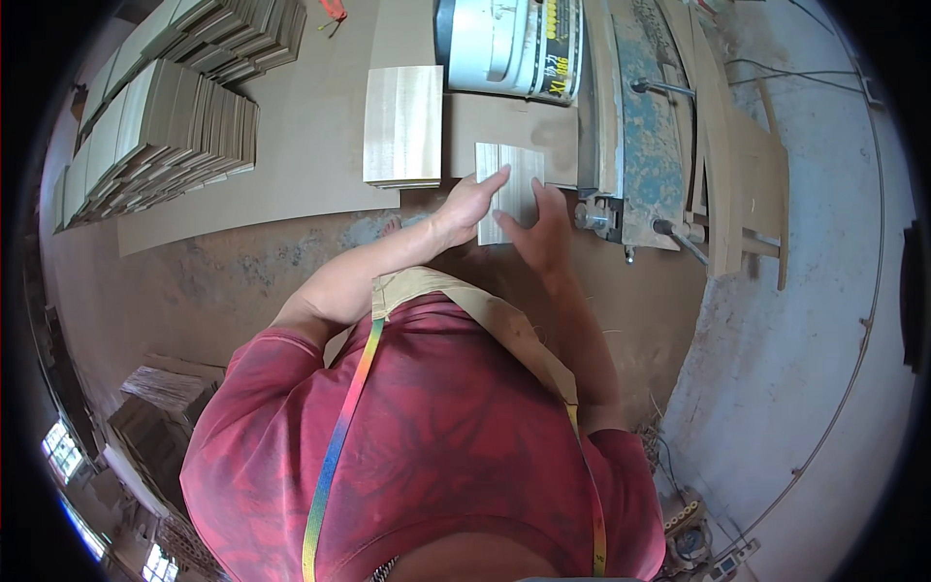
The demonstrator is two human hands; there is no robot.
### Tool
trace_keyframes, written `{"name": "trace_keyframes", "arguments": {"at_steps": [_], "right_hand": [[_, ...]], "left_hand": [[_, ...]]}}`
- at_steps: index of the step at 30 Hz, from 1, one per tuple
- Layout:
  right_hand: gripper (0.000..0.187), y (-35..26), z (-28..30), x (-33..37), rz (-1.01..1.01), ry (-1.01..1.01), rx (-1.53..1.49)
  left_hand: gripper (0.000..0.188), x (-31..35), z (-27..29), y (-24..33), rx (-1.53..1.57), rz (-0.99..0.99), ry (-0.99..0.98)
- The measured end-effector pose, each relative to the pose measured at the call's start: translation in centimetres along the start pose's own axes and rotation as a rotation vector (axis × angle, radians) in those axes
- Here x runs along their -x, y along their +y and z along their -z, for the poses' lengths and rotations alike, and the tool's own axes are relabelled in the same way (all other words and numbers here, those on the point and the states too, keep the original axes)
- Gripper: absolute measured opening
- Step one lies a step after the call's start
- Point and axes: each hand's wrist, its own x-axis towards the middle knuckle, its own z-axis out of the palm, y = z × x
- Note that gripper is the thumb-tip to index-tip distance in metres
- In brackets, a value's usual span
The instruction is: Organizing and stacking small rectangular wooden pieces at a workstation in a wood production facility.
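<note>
A pale wooden board (520,199) with streaky grain lies between my hands, just in front of the workbench edge. A lengthwise line near its left side may be a seam between two pieces; I cannot tell. My left hand (468,207) grips the left edge, its thumb laid over the top face. My right hand (546,230) is closed on the right edge, with the thumb on the face near the lower end. Left of the board, a neat stack of similar wooden boards (403,126) sits at the front of the bench.
Behind the board a white bucket (499,44) lies or stands on the brown bench sheet (320,116). To the right runs a worn blue machine bed (652,126) with metal handles. Large stacks of thin boards (165,121) fill the far left. A white wall (795,359) rises at right.
</note>
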Motion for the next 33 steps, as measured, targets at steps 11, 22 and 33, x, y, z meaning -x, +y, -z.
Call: {"name": "trace_keyframes", "arguments": {"at_steps": [11, 22, 33], "right_hand": [[0.069, 2.4, -3.9, -6.5, 0.068, 0.177, 0.387], [0.057, 2.9, -4.5, -7.8, -0.038, 0.138, 0.541], [0.056, 2.0, -2.5, -11.7, 0.171, 0.302, 0.202]], "left_hand": [[0.060, 3.2, 2.8, 0.4, -0.018, 0.188, -0.083], [0.069, 3.8, 5.9, 1.4, -0.595, 0.149, -0.149], [0.068, 3.5, 3.9, -0.5, -0.086, 0.059, -0.080]]}}
